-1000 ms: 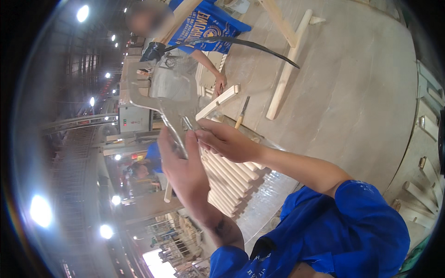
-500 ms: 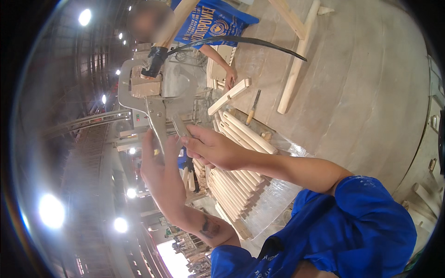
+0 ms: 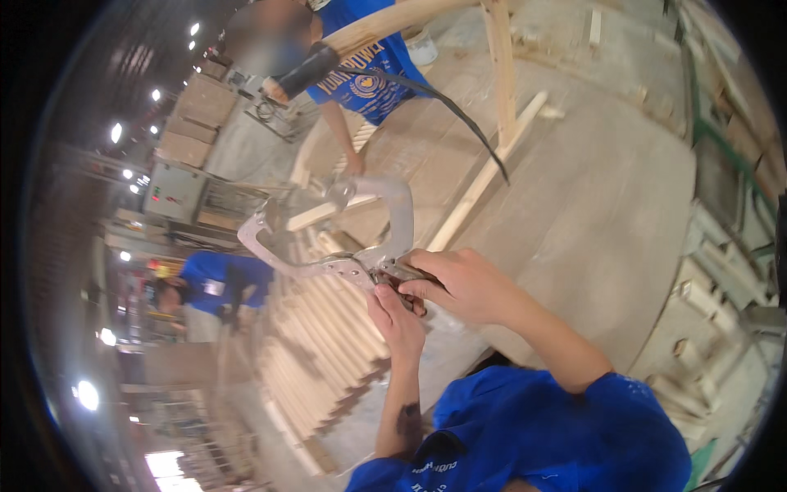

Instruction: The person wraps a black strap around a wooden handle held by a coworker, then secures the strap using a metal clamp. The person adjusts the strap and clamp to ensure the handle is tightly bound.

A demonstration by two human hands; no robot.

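A metal locking C-clamp (image 3: 398,215) is in both my hands, its curved jaws spread apart with no wood between them. My left hand (image 3: 399,326) wraps around one handle from below. On the other handle, my right hand (image 3: 467,283) is closed, with the thumb along the metal. Beyond the clamp is a wooden frame; its bar (image 3: 393,25) has a black wrap (image 3: 307,72) near the end. From there a loose black strap (image 3: 459,115) hangs down over the table.
Slatted wooden pieces (image 3: 316,361) lie stacked in front of me, left of the broad table (image 3: 590,221). Across it stands a co-worker in a blue shirt (image 3: 361,78), one arm reaching down. Another person in blue (image 3: 225,279) bends at the left. A grey control box (image 3: 174,193) stands behind.
The clamp has come off the wrapped end of the wooden bar and moved down toward me, jaws now apart. Both hands have shifted right with it, and my view has turned.
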